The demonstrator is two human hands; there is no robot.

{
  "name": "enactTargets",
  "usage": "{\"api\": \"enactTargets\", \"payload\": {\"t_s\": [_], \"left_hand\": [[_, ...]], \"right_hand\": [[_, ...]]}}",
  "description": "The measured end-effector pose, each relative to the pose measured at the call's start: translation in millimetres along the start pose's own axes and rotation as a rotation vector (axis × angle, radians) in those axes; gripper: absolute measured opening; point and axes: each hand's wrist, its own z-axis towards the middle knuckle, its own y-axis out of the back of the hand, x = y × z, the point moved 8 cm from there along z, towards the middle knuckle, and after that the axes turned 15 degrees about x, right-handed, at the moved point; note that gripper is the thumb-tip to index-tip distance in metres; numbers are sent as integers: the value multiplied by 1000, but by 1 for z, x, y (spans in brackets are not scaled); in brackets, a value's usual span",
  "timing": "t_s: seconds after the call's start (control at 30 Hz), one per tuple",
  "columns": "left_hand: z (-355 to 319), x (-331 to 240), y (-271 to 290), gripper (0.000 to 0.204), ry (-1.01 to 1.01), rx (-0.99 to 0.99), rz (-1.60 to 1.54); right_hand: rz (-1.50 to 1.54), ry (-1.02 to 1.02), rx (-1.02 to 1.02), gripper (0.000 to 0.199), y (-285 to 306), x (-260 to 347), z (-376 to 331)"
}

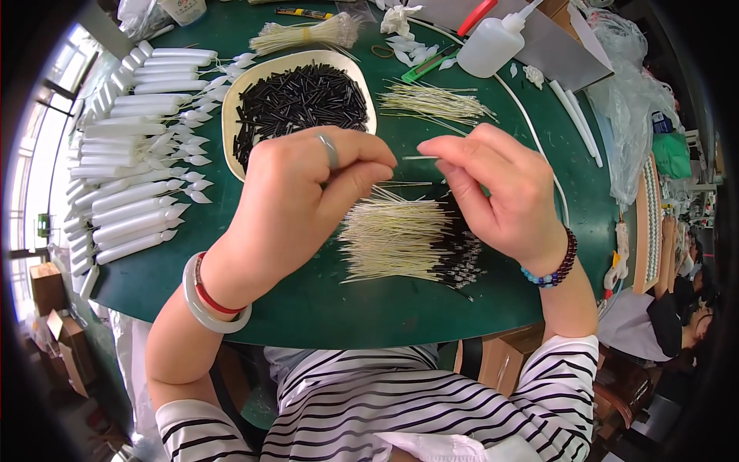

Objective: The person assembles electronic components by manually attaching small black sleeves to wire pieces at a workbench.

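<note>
My right hand (500, 181) is closed in a pinch on a thin pale wire (416, 158), whose end points toward my left hand. Facing it, my left hand (315, 173) has thumb and forefinger pressed together; whatever lies between them is too small or hidden to make out. Below both hands lies a pile of pale wires (392, 239) with black sleeved ends (458, 258) on its right side. Behind my left hand stands a cream bowl (229, 127) filled with short black tubes (304, 96). Another bunch of pale wires (439, 104) rests behind my right hand.
White candle-shaped lights (138, 200) with flame tips line the left of the green table (323, 312). Toward the back are a tied wire bundle (308, 35), a green cutter (429, 65) and a white squeeze bottle (491, 46). A white cable (531, 123) curves along the right.
</note>
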Motion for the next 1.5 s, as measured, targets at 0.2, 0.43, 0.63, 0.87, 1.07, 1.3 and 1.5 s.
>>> {"api": "enactTargets", "payload": {"t_s": [0.2, 0.43, 0.63, 0.87, 1.07, 1.3, 1.5], "left_hand": [[0, 5, -4, 13, 35, 0, -245], [-1, 0, -6, 15, -23, 44, -163], [0, -1, -6, 15, -27, 40, -173], [-1, -6, -1, 15, -87, -28, -59], [-9, -33, -3, 20, -349, -160, 428], [-7, -27, -1, 20, -317, -230, 368], [-8, -38, -8, 21, -372, -183, 498]], "right_hand": [[189, -54, 10, 10, 1, -5, 2], [234, -79, 6, 6, 0, -8, 3], [192, -67, 9, 7, 0, -5, 2], [82, -10, -11, 10, 2, 6, 1], [99, -19, 97, 14, -13, 8, 7], [214, -40, 149, 16, -14, -10, 2], [331, -29, 230, 14, -23, -6, 8]]}}
